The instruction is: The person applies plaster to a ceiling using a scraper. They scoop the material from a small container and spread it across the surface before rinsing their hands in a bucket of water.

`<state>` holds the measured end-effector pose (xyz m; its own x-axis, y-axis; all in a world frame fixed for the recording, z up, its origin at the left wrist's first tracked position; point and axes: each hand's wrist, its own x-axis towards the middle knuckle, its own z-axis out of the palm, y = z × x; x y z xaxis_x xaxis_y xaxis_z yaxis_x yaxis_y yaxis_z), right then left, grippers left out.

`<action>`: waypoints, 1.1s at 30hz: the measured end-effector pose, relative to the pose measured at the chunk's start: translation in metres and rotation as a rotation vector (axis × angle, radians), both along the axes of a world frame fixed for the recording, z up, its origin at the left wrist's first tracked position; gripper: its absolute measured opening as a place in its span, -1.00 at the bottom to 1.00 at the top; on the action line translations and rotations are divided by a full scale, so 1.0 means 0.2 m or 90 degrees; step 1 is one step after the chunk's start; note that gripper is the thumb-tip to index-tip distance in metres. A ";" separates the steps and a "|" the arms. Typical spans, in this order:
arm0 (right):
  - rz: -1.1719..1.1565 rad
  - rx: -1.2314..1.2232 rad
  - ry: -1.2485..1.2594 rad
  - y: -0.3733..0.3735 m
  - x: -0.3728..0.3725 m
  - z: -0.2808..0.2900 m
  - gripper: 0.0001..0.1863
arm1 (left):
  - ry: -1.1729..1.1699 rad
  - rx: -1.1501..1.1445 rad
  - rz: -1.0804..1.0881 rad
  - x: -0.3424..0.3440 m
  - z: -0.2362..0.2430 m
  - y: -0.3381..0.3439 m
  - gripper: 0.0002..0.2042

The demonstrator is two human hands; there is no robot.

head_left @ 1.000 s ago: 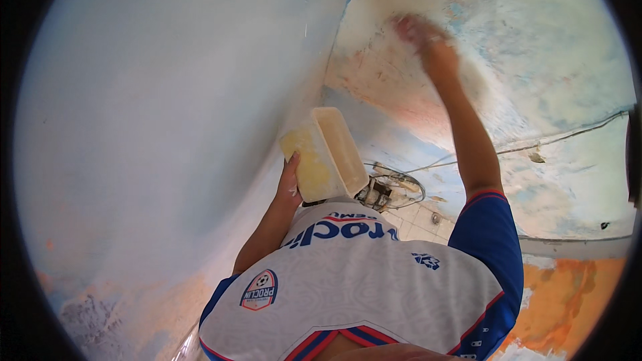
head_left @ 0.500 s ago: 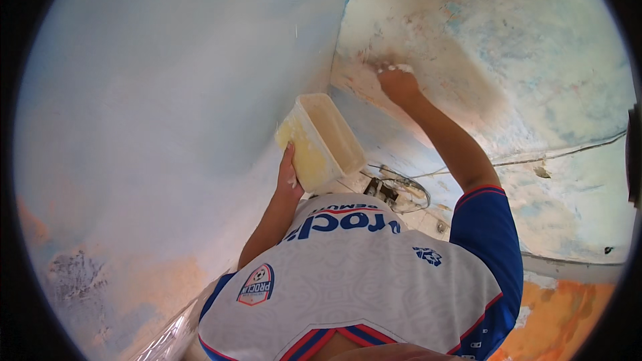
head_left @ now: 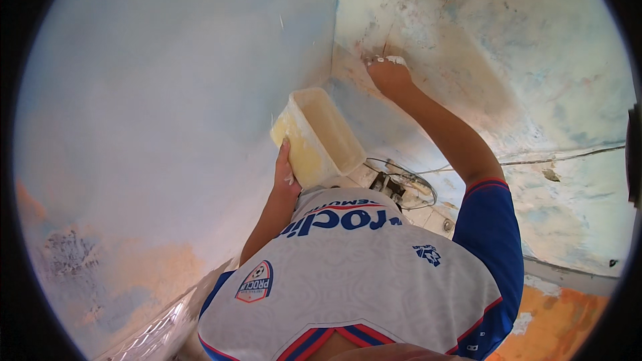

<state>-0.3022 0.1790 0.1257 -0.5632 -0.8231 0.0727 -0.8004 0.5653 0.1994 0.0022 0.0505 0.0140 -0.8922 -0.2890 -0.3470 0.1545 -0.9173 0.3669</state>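
Note:
My left hand (head_left: 287, 172) grips a rectangular pale yellow plastic tub (head_left: 309, 144) by its side. White smears coat the tub, and its open mouth tips toward the right. Up near the corner, my right hand (head_left: 389, 75) is closed against the patchy right wall (head_left: 461, 60), with white paste over its knuckles. Whatever those fingers hold is hidden by the hand. Around the hand the wall carries a brownish patch and a thin dark crack-like line.
A smooth bluish-white wall (head_left: 167, 93) rises on the left and meets the right wall at a corner. A dark cable (head_left: 562, 158) runs along the right wall. Below lie looped cords (head_left: 428, 190) on a tiled floor. Clear plastic sheeting (head_left: 157, 327) hangs at the lower left.
My right hand has shifted slightly up and left along the wall. The tub in my left hand has moved a little left and up in view.

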 end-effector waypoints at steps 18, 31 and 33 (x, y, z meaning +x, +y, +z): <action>-0.084 0.085 0.000 0.18 0.01 0.02 -0.64 | -0.008 -0.008 0.031 0.01 0.02 0.13 -0.43; -0.048 -0.107 -0.031 0.32 0.05 0.14 -0.64 | 0.020 -0.003 0.024 -0.03 -0.01 0.15 -0.44; -0.061 0.076 0.022 0.25 0.08 -0.07 -0.58 | 0.003 0.003 0.018 -0.02 -0.02 0.16 -0.44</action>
